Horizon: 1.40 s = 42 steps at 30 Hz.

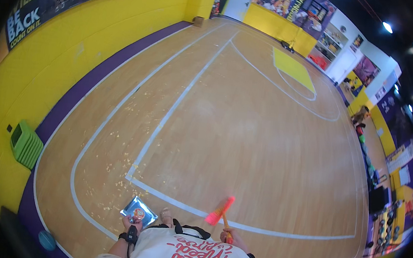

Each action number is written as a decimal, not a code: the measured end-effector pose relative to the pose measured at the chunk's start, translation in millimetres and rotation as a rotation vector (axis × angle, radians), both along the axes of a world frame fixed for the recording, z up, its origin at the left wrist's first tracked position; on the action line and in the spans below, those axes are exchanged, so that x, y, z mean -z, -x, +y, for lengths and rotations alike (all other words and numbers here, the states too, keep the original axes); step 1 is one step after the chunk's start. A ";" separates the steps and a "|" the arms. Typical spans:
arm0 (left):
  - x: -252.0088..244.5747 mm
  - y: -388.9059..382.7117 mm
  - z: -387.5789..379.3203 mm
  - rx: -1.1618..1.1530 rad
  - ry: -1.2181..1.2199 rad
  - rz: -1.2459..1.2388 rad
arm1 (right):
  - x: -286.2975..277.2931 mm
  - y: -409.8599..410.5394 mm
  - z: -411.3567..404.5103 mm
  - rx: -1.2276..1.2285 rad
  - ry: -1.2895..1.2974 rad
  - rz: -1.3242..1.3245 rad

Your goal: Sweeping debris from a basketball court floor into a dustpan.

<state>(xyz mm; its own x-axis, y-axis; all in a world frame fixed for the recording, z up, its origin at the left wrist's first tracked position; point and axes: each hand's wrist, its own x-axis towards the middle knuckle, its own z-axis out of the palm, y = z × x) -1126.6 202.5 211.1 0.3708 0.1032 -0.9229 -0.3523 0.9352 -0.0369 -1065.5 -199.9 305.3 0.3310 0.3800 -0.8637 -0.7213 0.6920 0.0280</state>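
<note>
My left hand point(133, 224) grips a shiny metal dustpan point(140, 206) with a round sticker on it, held above the floor at the lower left. My right hand point(233, 237) is closed around the orange handle of a small hand brush point(218, 213). Its bright red-orange bristles point to the left, apart from the dustpan. Small pale-yellow scraps point(105, 166) lie scattered over the wood-look court floor point(249, 144), thickest beyond and to the left of the dustpan. Whether the dustpan carries any scraps is hard to tell.
A stack of green plastic stools point(26, 145) stands against the yellow wall point(69, 50), with a blue ball point(47, 240) nearer me. A cardboard box point(198, 21) sits at the far left corner. Another person point(360, 115) is at the right edge, near a row of gear point(368, 158).
</note>
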 end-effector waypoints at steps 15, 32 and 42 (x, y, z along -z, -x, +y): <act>73.9 -15.6 11.9 -0.242 -0.247 -0.300 | -27.3 -94.6 12.5 -0.289 -0.209 -0.436; 60.4 59.6 -51.4 -0.823 -0.222 -0.065 | 128.4 -269.2 111.9 -0.562 -0.094 0.265; 91.5 163.1 -127.2 -0.983 -0.083 0.050 | 182.8 -267.7 146.2 -1.141 0.117 0.015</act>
<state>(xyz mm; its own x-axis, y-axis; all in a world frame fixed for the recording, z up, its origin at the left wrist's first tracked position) -1289.7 75.4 119.6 0.0465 0.4096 -0.9111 -0.9730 0.2248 0.0514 -797.8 -53.7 122.5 -0.1654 0.3694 -0.9144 -0.9304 -0.3661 0.0204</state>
